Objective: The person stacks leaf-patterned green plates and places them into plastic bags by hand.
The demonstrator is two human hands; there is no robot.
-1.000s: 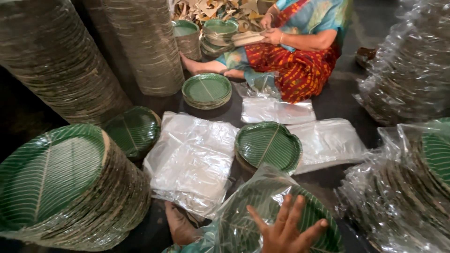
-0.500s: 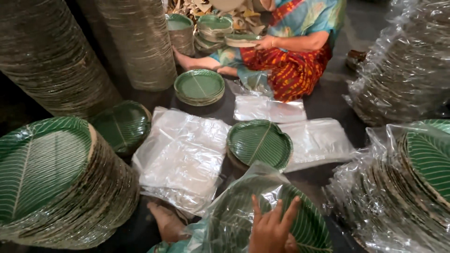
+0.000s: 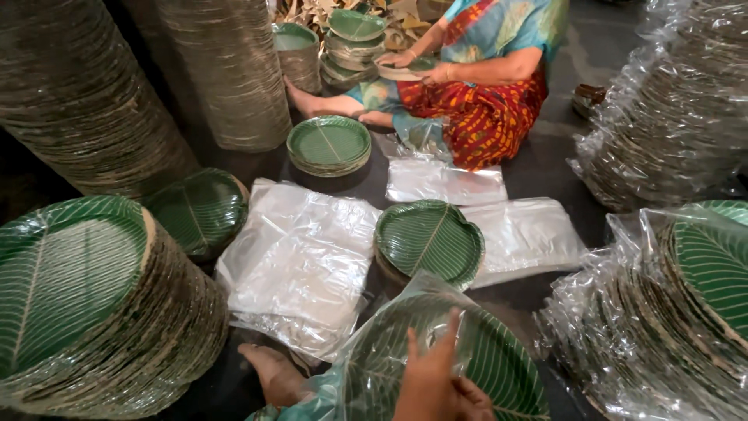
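My right hand (image 3: 432, 382) lies flat on top of a stack of green leaf-patterned plates (image 3: 499, 359) at the bottom centre. That stack sits inside a clear plastic bag, whose loose top rises just beyond my fingers. My fingers point away from me and are slightly apart, closed around nothing. My left hand is out of view. My bare foot (image 3: 273, 374) rests on the dark floor to the left of the bagged stack. Just beyond it stands a low unwrapped stack of the same plates (image 3: 428, 238).
Flat clear bags (image 3: 300, 257) lie to the left, more bags (image 3: 522, 234) to the right. A big leaning plate stack (image 3: 78, 288) fills the near left; tall stacks (image 3: 234, 70) stand behind. Wrapped stacks (image 3: 686, 296) crowd the right. A seated person (image 3: 483, 86) handles plates at the back.
My fingers, spread wide a second ago, have drawn closer together on the bagged stack. The view has shifted slightly, and the seated person keeps handling a plate.
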